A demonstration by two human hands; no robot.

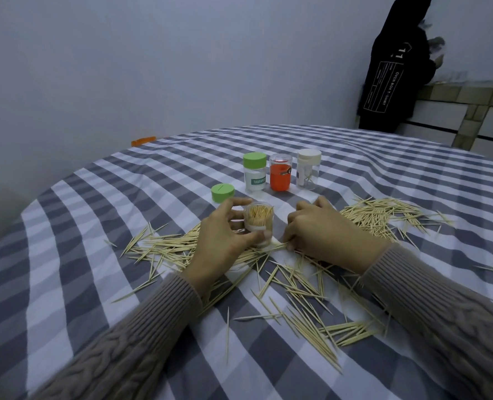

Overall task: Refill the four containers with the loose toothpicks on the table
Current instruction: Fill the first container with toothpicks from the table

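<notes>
I see my left hand [225,241] gripping the open toothpick-filled container [259,223] upright on the counter [66,255]; right hand [323,229] curls over loose toothpicks [297,284], its fingertips hidden, so I cannot tell its grasp.
</notes>
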